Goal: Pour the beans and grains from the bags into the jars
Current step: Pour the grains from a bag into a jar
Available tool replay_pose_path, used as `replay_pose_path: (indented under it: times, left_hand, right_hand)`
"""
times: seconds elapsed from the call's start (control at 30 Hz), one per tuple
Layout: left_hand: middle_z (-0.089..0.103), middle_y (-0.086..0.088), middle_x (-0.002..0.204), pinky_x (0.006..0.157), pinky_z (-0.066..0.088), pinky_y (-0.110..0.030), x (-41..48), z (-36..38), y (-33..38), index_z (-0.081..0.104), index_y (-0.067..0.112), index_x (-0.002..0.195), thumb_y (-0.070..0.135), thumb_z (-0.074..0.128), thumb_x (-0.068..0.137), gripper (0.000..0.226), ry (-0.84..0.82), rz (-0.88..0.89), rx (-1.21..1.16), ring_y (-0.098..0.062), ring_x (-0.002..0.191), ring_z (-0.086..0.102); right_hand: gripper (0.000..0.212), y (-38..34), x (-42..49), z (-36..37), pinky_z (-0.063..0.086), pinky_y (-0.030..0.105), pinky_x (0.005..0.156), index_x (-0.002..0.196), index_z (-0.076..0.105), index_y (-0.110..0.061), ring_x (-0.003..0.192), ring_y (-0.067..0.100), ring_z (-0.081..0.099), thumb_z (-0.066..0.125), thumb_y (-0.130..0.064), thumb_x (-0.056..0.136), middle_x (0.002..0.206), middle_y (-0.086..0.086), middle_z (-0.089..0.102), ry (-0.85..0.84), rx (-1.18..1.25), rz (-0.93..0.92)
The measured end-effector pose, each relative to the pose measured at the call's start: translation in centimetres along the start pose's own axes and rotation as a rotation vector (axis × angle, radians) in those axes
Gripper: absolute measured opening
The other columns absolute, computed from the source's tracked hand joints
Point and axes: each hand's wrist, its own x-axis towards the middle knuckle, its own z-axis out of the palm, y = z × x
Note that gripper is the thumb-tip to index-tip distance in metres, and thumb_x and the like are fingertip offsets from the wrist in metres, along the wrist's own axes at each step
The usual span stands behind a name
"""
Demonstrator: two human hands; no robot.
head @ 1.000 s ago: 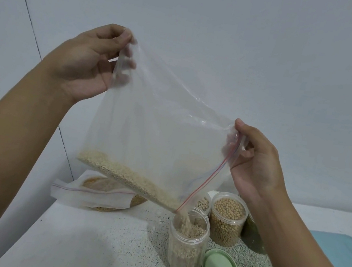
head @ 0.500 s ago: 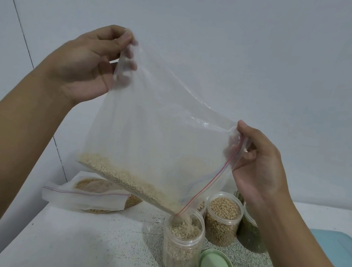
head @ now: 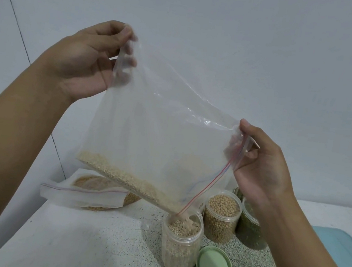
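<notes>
Mid-pour, on the bag of pale grain. Gripping the clear zip bag [head: 161, 120] in the air above the tabletop [head: 87, 245] with both hands: left hand [head: 90, 60] raised high, fingers and thumb pinched on a corner of the closed end; right hand [head: 263, 168] lower, pinching the mouth edge beside the red zip strip. Tilted, with the lowest corner of the mouth right over the open jar [head: 180, 242], just at its rim. Pale grain [head: 119, 175] in a band along the bag's low edge, sliding down into that jar, already filled close to the top. Green lid [head: 214, 266] flat on the tabletop, just beside the jar. Behind, a jar of round yellow beans [head: 221, 216] and a jar of dark green contents [head: 250, 227], both filled and without lids. Further left, a second zip bag [head: 85, 195] lying on the tabletop with brownish grain inside, likely waiting its turn.

Next, probably: raising the left corner higher to run the remaining band down, while keeping the spout corner centred over the jar mouth. Calls for an eye on the fill level, with little room apparently left; risk of overflow, or of grain skipping past the rim, if tipped too fast.
</notes>
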Motion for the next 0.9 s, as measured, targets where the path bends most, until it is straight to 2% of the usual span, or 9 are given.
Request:
replay_pose_path:
  times: [0.2, 0.37, 0.6, 0.9]
  left_hand:
    - [0.061, 0.009, 0.083, 0.076, 0.042, -0.029, -0.3, -0.1, 0.3, 0.07, 0.027, 0.079, 0.026, 0.06, 0.099, 0.022, -0.011, 0.001, 0.002, -0.011, 0.076, 0.062]
    - [0.061, 0.01, 0.085, 0.08, 0.04, -0.031, -0.4, -0.4, 0.6, 0.072, 0.028, 0.078, 0.026, 0.06, 0.1, 0.025, -0.017, 0.009, 0.006, -0.009, 0.077, 0.063]
    - [0.06, 0.008, 0.085, 0.078, 0.043, -0.031, -0.2, -0.5, 1.2, 0.07, 0.027, 0.082, 0.028, 0.061, 0.099, 0.019, 0.01, 0.007, 0.047, -0.012, 0.076, 0.062]
    - [0.06, 0.009, 0.087, 0.079, 0.043, -0.031, 0.3, -0.6, 1.2, 0.07, 0.028, 0.082, 0.028, 0.061, 0.1, 0.02, -0.004, 0.018, 0.059, -0.011, 0.078, 0.063]
  right_hand:
    - [0.014, -0.1, -0.2, 0.4, 0.043, 0.019, 0.068, 0.075, 0.062, -0.014, 0.068, 0.008, 0.055, 0.075, -0.012, 0.077, 0.075, -0.002, 0.057, -0.011, 0.01, 0.03]
    - [0.014, 0.0, -0.2, 0.8, 0.043, 0.018, 0.069, 0.068, 0.068, -0.014, 0.07, 0.008, 0.055, 0.074, -0.01, 0.079, 0.075, -0.001, 0.057, -0.034, 0.027, 0.055]
    - [0.017, 0.4, 0.2, 1.0, 0.042, 0.019, 0.069, 0.074, 0.06, -0.014, 0.068, 0.008, 0.054, 0.073, -0.01, 0.082, 0.074, 0.0, 0.056, -0.05, 0.025, 0.053]
    - [0.015, 0.7, 1.2, 0.5, 0.047, 0.019, 0.064, 0.077, 0.061, -0.013, 0.066, 0.009, 0.056, 0.075, -0.011, 0.083, 0.077, 0.001, 0.055, -0.06, 0.005, 0.028]
